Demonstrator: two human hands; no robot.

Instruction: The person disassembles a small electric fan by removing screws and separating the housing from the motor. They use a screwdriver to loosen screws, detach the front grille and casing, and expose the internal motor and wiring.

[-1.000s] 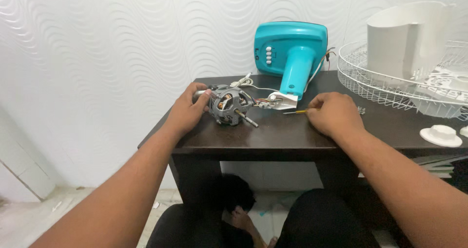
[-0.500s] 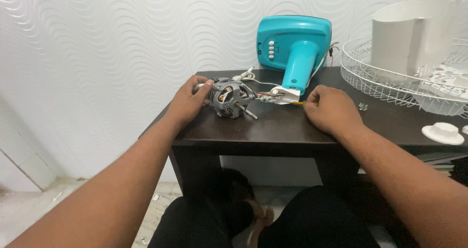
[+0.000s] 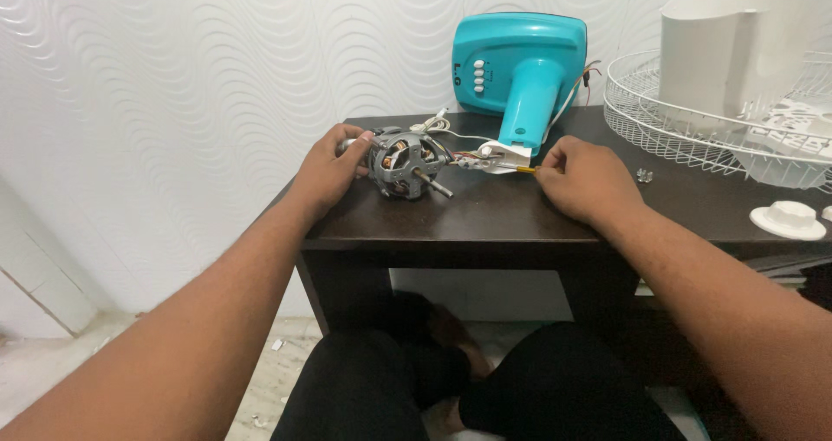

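Observation:
A grey fan motor with copper windings and a steel shaft lies on the dark wooden table. My left hand grips its rear end. Thin wires run from the motor to a white bracket at the foot of a teal fan base that lies tipped on the table. My right hand is closed on a thin yellow-handled tool whose tip points at the bracket.
A white wire fan guard holding a white plastic housing sits at the back right. A white round cap and small screws lie on the right of the table. A wavy white wall stands behind.
My right hand has slid the yellow tool left, up to the white bracket. My left hand stays on the motor. The view has shifted slightly.

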